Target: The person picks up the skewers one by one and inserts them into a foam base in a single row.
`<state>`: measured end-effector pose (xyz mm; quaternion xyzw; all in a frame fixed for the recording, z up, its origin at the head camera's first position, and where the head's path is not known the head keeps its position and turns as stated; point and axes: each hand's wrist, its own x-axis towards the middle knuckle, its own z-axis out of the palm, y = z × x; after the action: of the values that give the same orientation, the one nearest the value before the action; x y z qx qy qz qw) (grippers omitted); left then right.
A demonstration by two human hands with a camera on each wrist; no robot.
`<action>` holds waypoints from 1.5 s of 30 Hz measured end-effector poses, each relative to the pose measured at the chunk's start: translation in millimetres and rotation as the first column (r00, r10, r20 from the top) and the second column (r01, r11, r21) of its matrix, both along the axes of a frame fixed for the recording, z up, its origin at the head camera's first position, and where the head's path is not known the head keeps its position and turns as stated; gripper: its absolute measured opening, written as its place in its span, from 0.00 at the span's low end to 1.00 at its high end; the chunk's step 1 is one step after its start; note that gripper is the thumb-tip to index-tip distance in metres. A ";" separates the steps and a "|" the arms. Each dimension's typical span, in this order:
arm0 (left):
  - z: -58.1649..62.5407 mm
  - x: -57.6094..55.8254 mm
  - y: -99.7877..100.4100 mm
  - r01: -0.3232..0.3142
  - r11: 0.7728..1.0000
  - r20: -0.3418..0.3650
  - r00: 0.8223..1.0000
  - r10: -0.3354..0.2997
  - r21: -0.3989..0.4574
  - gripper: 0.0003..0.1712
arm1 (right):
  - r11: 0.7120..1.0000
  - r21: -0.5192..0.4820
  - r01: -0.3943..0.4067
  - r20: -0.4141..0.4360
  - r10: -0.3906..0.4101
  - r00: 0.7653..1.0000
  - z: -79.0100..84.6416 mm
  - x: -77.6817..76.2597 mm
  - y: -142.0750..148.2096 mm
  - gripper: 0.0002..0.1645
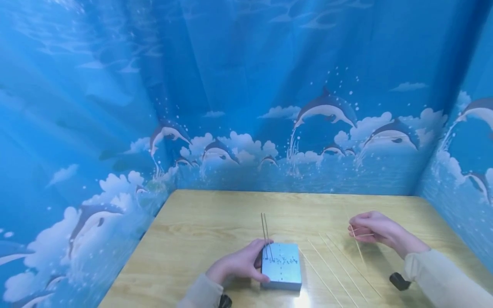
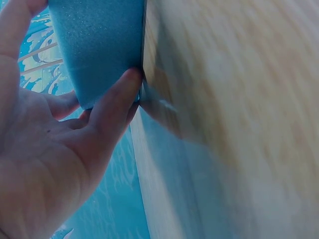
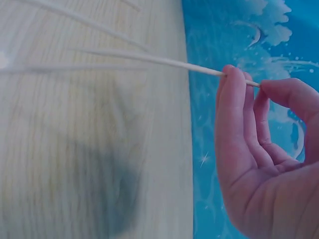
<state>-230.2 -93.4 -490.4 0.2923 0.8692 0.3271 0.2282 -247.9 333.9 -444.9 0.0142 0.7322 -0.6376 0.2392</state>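
Observation:
My left hand (image 1: 240,262) grips the left side of a blue foam block (image 1: 283,273) on the table, thumb at the near corner and fingers at the far one. Small dark holes dot the block's top. Two thin sticks (image 1: 263,231) stand upright in it, near its left edge. The left wrist view shows the thumb against the lower edge of the foam block (image 2: 99,45). Off to the right, raised above the table, my right hand (image 1: 379,229) pinches a thin wooden skewer (image 3: 164,61) near one end; its other end points down toward the tabletop.
Several loose skewers (image 1: 333,273) lie slantwise on the wooden table (image 1: 208,214) between the block and my right hand. Blue curtains (image 1: 246,85) printed with dolphins hang behind the table and on both sides. A black device (image 1: 399,281) sits at my right wrist.

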 end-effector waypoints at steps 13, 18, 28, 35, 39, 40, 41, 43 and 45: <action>4.0 -1.3 2.8 -0.002 1.000 -0.003 1.000 0.002 -0.004 0.59 | 0.999 -0.022 -0.028 -0.131 0.025 0.991 31.2 10.4 -34.9 0.21; 4.8 -5.0 2.5 -0.012 1.000 0.003 1.000 0.012 -0.013 0.59 | 0.999 -0.043 -0.004 -0.188 -0.004 0.982 47.5 15.1 -57.2 0.12; -2.6 -0.2 0.7 0.021 1.000 -0.039 0.999 -0.021 -0.014 0.59 | 0.990 -0.140 -0.012 -0.284 -0.029 0.958 53.7 31.0 -92.3 0.07; -2.5 1.6 1.6 0.006 1.000 -0.008 1.000 -0.006 0.008 0.58 | 0.982 -0.175 0.064 -0.315 -0.118 0.942 56.6 37.7 -113.0 0.09; -1.5 1.0 1.1 0.013 1.000 -0.015 1.000 -0.012 0.010 0.58 | 0.980 -0.174 0.096 -0.374 -0.156 0.914 57.2 41.7 -126.3 0.13; -1.3 0.9 0.8 0.013 1.000 -0.016 1.000 -0.013 0.012 0.58 | 0.979 -0.178 0.100 -0.386 -0.163 0.908 56.9 42.6 -130.1 0.13; -1.1 0.8 0.6 0.014 1.000 -0.016 1.000 -0.013 0.013 0.58 | 0.979 -0.179 0.100 -0.396 -0.165 0.903 56.5 43.6 -134.0 0.14; -1.1 0.4 0.1 0.018 1.000 -0.023 1.000 -0.018 0.013 0.58 | 0.978 -0.185 0.098 -0.408 -0.167 0.898 55.4 44.9 -141.9 0.14; -1.1 0.2 -0.1 0.015 1.000 -0.020 1.000 -0.015 0.015 0.59 | 0.977 -0.191 0.093 -0.412 -0.165 0.896 54.0 45.6 -149.5 0.15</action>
<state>-230.0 -93.5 -491.5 0.3037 0.8666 0.3293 0.2198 -202.3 184.4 -390.9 -0.0965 0.7084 -0.6984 0.0312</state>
